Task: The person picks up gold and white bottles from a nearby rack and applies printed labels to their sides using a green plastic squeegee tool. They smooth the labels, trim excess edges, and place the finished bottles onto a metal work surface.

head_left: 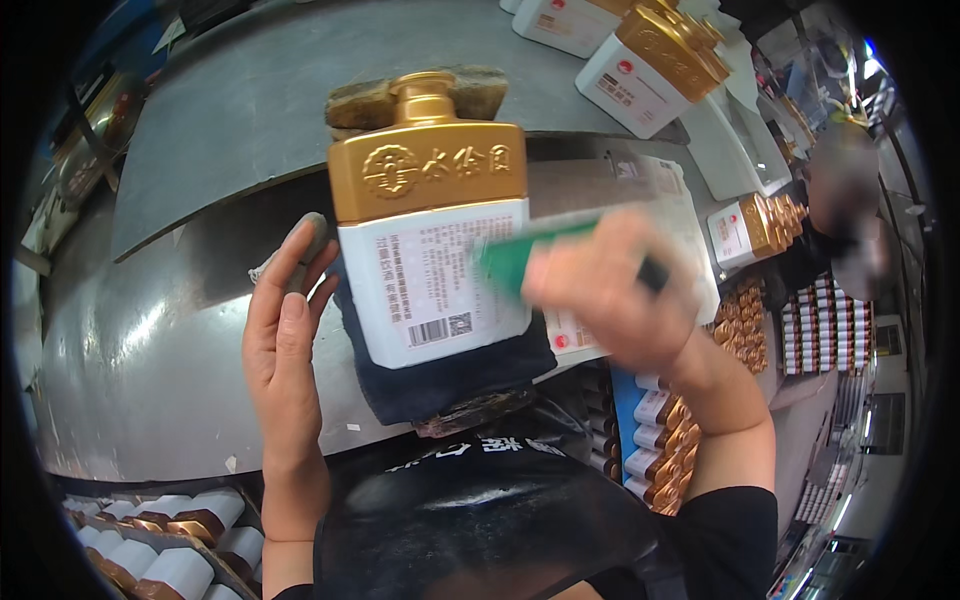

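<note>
A flat white bottle (395,300) with a gold embossed shoulder and neck lies face up before me. Dark cloth (450,385) pads the support beneath it, and a worn wooden block (360,103) sits by its neck. My right hand (620,290), blurred by motion, grips a green scraper (505,262) whose edge is at the right side of the bottle's printed label. To the left of the bottle, my left hand (285,345) is open with its fingers extended upward. A grey finger cover (316,235) is on one fingertip, and this hand holds nothing.
Beyond the right hand lies a pale label sheet (665,205) on the metal table (200,330). Gold-and-white bottles (640,85) stand at the back right. Rows of bottles (170,575) fill the lower left, with more (665,430) beside my right arm. Another person (845,220) is at the right.
</note>
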{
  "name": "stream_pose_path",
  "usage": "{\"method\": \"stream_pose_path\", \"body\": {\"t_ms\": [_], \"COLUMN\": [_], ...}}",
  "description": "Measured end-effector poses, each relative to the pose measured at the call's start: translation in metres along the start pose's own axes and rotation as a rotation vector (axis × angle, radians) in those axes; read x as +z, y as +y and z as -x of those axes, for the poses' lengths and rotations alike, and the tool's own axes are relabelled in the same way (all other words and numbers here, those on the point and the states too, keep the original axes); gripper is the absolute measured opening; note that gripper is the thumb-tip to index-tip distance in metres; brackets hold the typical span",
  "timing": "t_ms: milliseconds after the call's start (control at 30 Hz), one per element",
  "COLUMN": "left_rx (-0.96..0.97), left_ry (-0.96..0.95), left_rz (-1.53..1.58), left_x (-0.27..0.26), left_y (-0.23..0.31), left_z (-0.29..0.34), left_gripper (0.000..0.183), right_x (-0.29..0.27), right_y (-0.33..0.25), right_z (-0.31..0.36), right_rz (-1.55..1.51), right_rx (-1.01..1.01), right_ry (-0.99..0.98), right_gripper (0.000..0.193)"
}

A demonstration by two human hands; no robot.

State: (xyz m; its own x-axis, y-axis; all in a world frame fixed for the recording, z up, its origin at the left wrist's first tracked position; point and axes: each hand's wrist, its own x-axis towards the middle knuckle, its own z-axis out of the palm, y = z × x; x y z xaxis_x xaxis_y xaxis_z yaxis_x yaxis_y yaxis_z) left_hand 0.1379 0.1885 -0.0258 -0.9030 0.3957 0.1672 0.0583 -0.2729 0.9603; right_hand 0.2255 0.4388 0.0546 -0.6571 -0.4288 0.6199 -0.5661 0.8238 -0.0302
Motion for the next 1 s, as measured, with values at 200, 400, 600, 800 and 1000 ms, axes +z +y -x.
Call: {"method": "stream_pose_path", "body": {"t_ms": [200, 400, 600, 800, 1000], "left_rx": [-0.012, 0.115, 0.463, 0.499, 0.546], "left_ry": [0.001, -0.058, 0.022, 0.134, -0.087], "left_rz": [-0.04, -0.111, -0.731, -0.667, -1.233], "left_x": [0.009, 0.009, 0.018, 0.018, 0.04], "left_y": [0.01, 0.0, -0.014, 0.017, -0.003], "left_z": [-0.001, 0.01, 0.001, 0.02, 0.017], "left_gripper": [0.046, 0.09, 0.132, 0.101, 0.087], "right_x": [0.0, 0.024, -0.026, -0.029, -0.009], "right_y": [0.008, -0.064, -0.01, 0.003, 0.014], "right_z": [-0.009, 0.028, 0.122, 0.198, 0.207], "right_rz": [-0.069, -0.459, -0.95, -0.323, 0.386], "right_rx": [0.035, 0.118, 1.203, 1.3, 0.904], "right_ry": [0.168, 0.113, 0.23, -0.007, -0.474], "right_gripper": [0.022, 0.02, 0.019, 0.025, 0.044]}}
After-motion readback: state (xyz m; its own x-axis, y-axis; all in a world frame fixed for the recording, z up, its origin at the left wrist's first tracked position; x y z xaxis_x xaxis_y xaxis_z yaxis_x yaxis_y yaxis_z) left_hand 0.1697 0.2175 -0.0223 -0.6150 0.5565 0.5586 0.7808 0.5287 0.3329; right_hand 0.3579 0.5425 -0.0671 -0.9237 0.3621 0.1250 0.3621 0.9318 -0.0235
